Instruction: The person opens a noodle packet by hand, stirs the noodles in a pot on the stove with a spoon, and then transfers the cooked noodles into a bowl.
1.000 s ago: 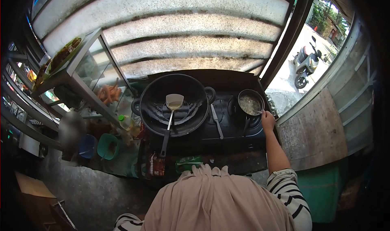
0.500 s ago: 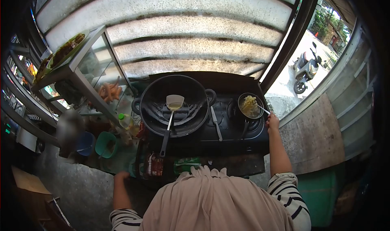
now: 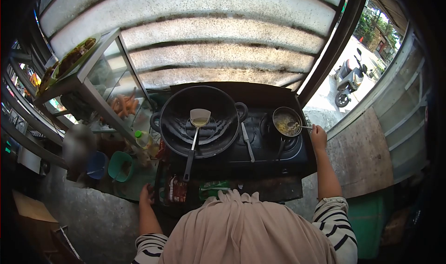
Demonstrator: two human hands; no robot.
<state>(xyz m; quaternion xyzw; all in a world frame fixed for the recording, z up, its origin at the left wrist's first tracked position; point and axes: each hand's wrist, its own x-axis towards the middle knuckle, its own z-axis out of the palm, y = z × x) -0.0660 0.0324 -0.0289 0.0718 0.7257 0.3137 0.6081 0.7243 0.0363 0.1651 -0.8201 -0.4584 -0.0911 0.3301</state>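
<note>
My right hand [image 3: 318, 136] is closed around the handle of a metal spoon [image 3: 305, 127], whose head rests in a small dark saucepan [image 3: 286, 136] on the right burner. Pale yellow noodles [image 3: 282, 122] lie in liquid in that pan. At the front edge of the counter on the left, my left hand [image 3: 147, 194] is held low with its fingers apart and nothing in it. A large black wok [image 3: 174, 110] stands on the left of the stove, with a spatula [image 3: 190, 153] lying in it. Between the pans lies a knife [image 3: 247, 142].
A glass display case [image 3: 104, 78] stands at the left, with a plate of food [image 3: 74, 59] on top. Below are a green bowl [image 3: 114, 164], a blue bowl [image 3: 98, 165] and a green-capped bottle [image 3: 141, 138]. Packets [image 3: 177, 188] lie under the stove's front [image 3: 232, 169].
The noodles, heaped up above the pan before, are now lower in the liquid. My right hand has shifted slightly right. My left hand has moved up and right, and its fingers show.
</note>
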